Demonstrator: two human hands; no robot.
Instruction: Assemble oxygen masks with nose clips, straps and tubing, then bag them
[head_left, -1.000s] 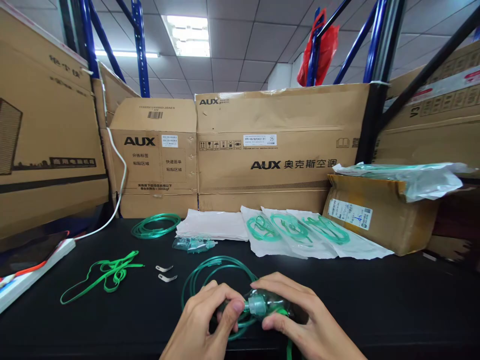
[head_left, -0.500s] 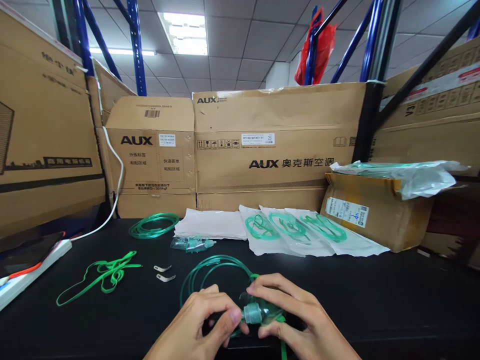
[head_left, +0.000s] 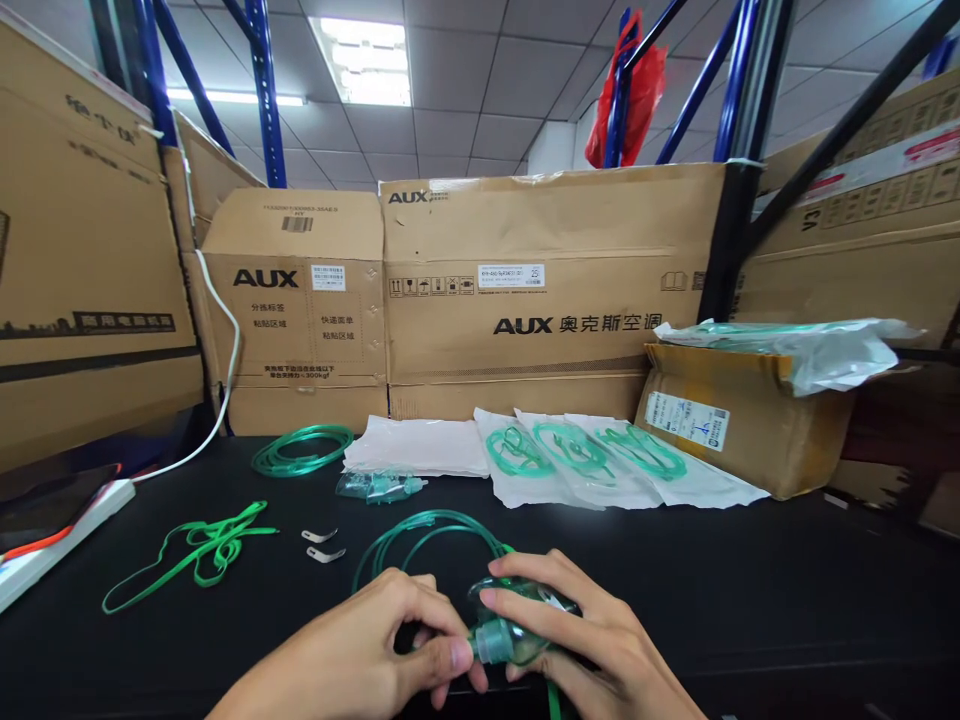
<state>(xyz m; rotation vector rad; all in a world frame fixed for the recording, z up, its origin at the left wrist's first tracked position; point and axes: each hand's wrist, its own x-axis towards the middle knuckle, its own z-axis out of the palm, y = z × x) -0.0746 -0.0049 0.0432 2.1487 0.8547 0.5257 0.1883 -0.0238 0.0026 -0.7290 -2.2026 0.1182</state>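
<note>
My right hand (head_left: 577, 630) is wrapped over a clear green oxygen mask (head_left: 525, 600), which lies near the front of the black table with its connector (head_left: 493, 640) turned to the left. At that connector, my left hand (head_left: 412, 640) pinches the end of the green tubing; the very end is hidden by the fingers. A coil of the tubing (head_left: 442, 520) lies just behind both hands. Part of a green elastic strap (head_left: 553, 700) hangs below the mask, in front of the right hand.
At left lie a loose green strap (head_left: 217, 540), two small metal strips (head_left: 324, 553) and a tubing coil (head_left: 304, 450). Behind stand another mask (head_left: 381, 486), white bags (head_left: 420, 445), bagged tubing (head_left: 574, 450) and a cardboard box (head_left: 750, 415). A power strip (head_left: 67, 540) edges the left.
The mask has tilted and shifted slightly left under my right hand. My left hand has moved a little left with it, the wrist swinging lower. The view has shifted slightly.
</note>
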